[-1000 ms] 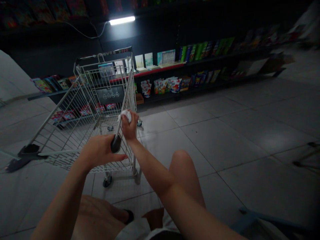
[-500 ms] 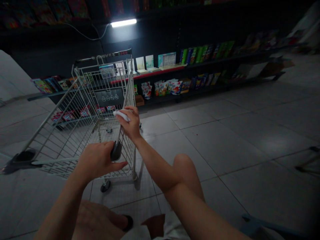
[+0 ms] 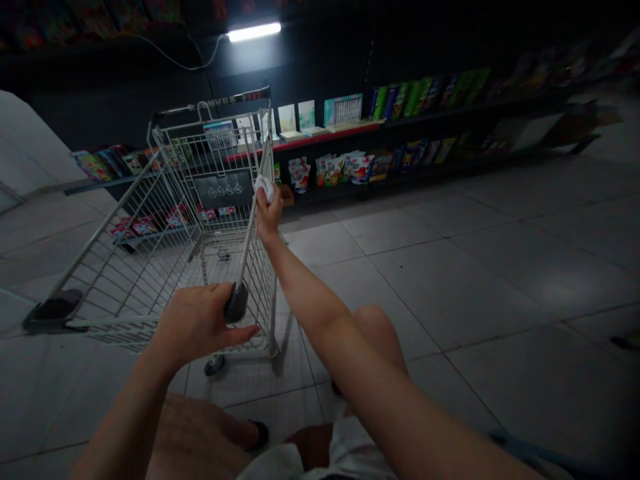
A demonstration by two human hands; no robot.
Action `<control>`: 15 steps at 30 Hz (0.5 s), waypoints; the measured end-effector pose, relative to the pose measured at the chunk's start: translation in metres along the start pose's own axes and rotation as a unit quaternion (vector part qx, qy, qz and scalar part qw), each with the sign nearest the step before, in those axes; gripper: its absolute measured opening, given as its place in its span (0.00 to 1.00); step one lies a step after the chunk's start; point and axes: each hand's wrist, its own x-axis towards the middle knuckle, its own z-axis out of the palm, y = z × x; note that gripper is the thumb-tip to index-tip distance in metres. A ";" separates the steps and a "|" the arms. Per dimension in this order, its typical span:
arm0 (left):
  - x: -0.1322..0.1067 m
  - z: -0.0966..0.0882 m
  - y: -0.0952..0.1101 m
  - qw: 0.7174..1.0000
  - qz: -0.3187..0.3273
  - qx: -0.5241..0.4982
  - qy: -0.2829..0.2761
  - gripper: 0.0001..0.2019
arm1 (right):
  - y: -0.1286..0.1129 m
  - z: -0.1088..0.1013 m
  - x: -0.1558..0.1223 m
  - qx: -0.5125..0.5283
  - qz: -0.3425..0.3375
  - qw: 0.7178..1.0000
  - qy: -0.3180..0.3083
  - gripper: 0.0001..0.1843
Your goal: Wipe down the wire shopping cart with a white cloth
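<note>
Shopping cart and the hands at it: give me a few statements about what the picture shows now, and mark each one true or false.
1. The right hand holds a small white wad. True.
2. The left hand is well away from the shopping cart. False: it touches the cart's black corner piece.
3. The tube light is switched off. False: it is lit.
4. Pouches stand on a shelf level below the red shelf edge. True.
5. The floor is carpeted. False: it is tiled.
</note>
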 end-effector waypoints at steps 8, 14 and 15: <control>0.002 0.003 0.001 1.000 0.004 0.019 0.013 0.29 | -0.006 -0.049 -0.061 0.008 -0.031 0.997 -0.070 0.22; 0.001 0.006 -0.001 1.000 0.003 0.010 0.004 0.27 | -0.021 -0.099 -0.194 0.039 -0.157 0.981 -0.103 0.17; 0.001 0.006 -0.001 1.000 0.002 0.013 0.005 0.27 | -0.021 -0.099 -0.190 0.025 -0.161 0.982 -0.099 0.17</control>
